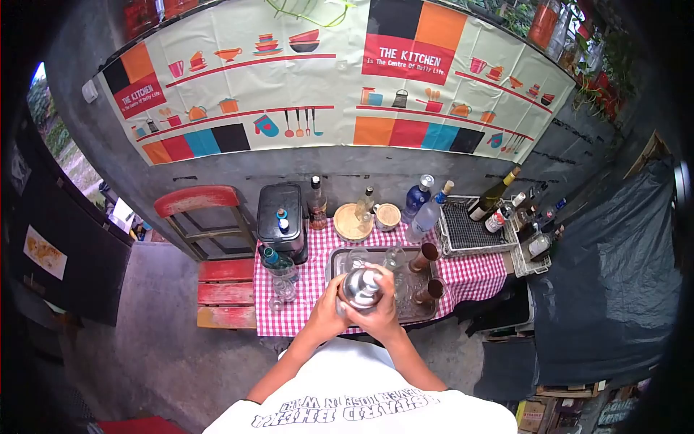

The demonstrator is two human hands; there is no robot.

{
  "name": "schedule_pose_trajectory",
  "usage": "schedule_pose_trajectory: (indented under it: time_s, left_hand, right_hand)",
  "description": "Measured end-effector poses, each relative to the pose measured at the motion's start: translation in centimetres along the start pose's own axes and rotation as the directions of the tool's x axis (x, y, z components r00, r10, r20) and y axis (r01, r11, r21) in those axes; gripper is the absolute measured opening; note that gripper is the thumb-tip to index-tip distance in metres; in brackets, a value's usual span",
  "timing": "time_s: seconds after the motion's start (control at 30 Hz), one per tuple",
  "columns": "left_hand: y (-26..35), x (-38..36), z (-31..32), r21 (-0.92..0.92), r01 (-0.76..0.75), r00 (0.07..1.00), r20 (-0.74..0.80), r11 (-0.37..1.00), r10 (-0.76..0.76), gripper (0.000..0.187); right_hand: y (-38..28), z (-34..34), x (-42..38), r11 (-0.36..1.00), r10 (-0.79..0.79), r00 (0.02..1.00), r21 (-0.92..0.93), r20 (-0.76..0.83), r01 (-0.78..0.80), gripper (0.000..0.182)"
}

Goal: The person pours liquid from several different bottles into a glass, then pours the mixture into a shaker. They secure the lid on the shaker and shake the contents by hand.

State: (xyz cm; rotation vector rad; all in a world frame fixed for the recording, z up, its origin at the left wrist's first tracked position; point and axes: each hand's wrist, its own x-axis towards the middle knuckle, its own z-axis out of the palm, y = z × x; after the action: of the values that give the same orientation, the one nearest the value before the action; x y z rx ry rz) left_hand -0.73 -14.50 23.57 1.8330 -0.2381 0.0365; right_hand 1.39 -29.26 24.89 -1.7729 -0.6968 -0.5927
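A shiny metal shaker [361, 288] is held between both hands in front of my chest, over the near edge of a metal tray [426, 316]. My left hand [332, 307] wraps round its left side. The right side is gripped by my right hand [383, 300]. Just beyond the hands, clear glasses [394, 257] stand on the tray. Two brown cups [428, 291] are at the tray's right side. The shaker and hands hide part of the tray.
Left of the tray are a green-topped bottle [271, 257] and a black bin [280, 199]. Behind it stand a round wooden board [353, 221], a mug [387, 216] and a blue bottle [417, 198]. A wire basket [463, 246] with bottles is at right. A red chair [225, 282] stands left.
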Motion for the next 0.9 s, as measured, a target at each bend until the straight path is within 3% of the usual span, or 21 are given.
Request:
schedule_pose_trajectory:
  time_s: [0.03, 0.1, 0.13, 0.17, 0.23, 0.27, 0.3, 0.37, 0.4, 0.43, 0.53, 0.63, 0.7, 0.77, 0.8, 0.83, 0.9]
  left_hand:
    - [0.3, 0.2, 0.2, 0.036, -0.039, 0.999, -0.01, 0.999, 0.04, 0.079]
    - [0.6, 0.6, 0.8, 0.077, -0.07, 0.997, -0.032, 0.995, 0.073, 0.078]
    - [0.8, 0.8, 1.1, 0.096, -0.061, 0.998, -0.013, 0.994, 0.063, 0.079]
    - [1.1, 1.0, 1.6, 0.114, -0.052, 0.999, 0.007, 0.992, 0.052, 0.081]
    - [1.6, 1.5, 3.1, 0.098, -0.081, 0.996, -0.017, 0.992, 0.083, 0.077]
    - [1.6, 1.8, 3.9, 0.105, -0.087, 0.996, -0.012, 0.991, 0.089, 0.076]
    - [1.8, 2.1, 4.6, 0.113, -0.092, 0.996, -0.008, 0.989, 0.094, 0.075]
    - [2.7, 2.7, 5.9, 0.067, -0.145, 0.985, 0.107, 0.987, 0.138, 0.073]
    - [3.3, 2.8, 6.7, 0.06, -0.196, 0.972, 0.14, 0.979, 0.187, 0.075]
    - [4.0, 2.9, 7.6, 0.053, -0.247, 0.957, 0.171, 0.968, 0.235, 0.076]
    - [4.9, 3.4, 9.7, 0.1, -0.242, 0.953, 0.211, 0.965, 0.217, 0.077]
    - [5.5, 4.1, 11.5, 0.1, -0.234, 0.956, 0.204, 0.967, 0.211, 0.073]
    - [5.5, 4.4, 12.5, 0.097, -0.135, 0.98, 0.162, 0.986, 0.118, 0.069]
    - [5.4, 4.5, 13.2, 0.107, -0.111, 0.988, 0.12, 0.988, 0.098, 0.067]
    - [5.0, 4.5, 13.5, 0.128, -0.075, 0.992, 0.108, 0.989, 0.061, 0.068]
    - [4.7, 4.6, 13.8, 0.148, -0.041, 0.995, 0.096, 0.988, 0.027, 0.068]
    - [4.2, 4.5, 14.7, 0.142, -0.027, 0.995, 0.098, 0.99, 0.013, 0.072]
  right_hand:
    - [0.3, -0.2, -0.4, 1.0, 0.002, 1.0, -0.001, -0.001, -0.002, 0.086]
    - [1.0, -0.7, -1.2, 0.909, 0.321, 0.94, 0.317, -0.115, -0.272, 0.091]
    - [1.6, -1.6, -1.2, 0.881, 0.387, 0.914, 0.341, -0.122, -0.327, 0.092]
    - [2.2, -2.3, -1.1, 0.882, 0.386, 0.914, 0.338, -0.123, -0.327, 0.092]
    - [3.6, -3.7, -1.2, 0.792, 0.552, 0.803, 0.442, -0.226, -0.42, 0.089]
    - [4.6, -4.2, -1.8, 0.703, 0.636, 0.745, 0.547, -0.199, -0.454, 0.075]
    - [5.4, -4.7, -2.2, 0.704, 0.636, 0.745, 0.546, -0.202, -0.453, 0.075]
    - [6.7, -5.9, -3.1, 0.227, 0.883, 0.47, 0.883, -0.008, -0.411, 0.055]
    - [6.9, -7.2, -3.3, 0.022, 0.903, 0.394, 0.897, 0.171, -0.441, 0.047]
    - [7.1, -8.0, -3.6, -0.044, 0.908, 0.364, 0.912, 0.206, -0.408, 0.047]
    - [7.9, -10.2, -4.3, -0.074, 0.864, 0.442, 0.929, 0.241, -0.364, 0.044]
    - [8.7, -11.8, -4.5, -0.039, 0.889, 0.411, 0.928, 0.202, -0.371, 0.043]
    - [9.7, -12.5, -5.1, -0.073, 0.875, 0.427, 0.933, 0.23, -0.352, 0.038]
    - [9.6, -12.6, -4.8, 0.206, 0.882, 0.472, 0.907, -0.01, -0.367, 0.046]
    - [9.5, -13.2, -4.6, 0.233, 0.856, 0.516, 0.9, -0.011, -0.367, 0.069]
    - [9.6, -13.5, -4.5, 0.233, 0.854, 0.52, 0.902, -0.011, -0.364, 0.069]
    - [9.8, -14.0, -4.4, 0.627, 0.702, 0.677, 0.641, -0.218, -0.443, 0.082]
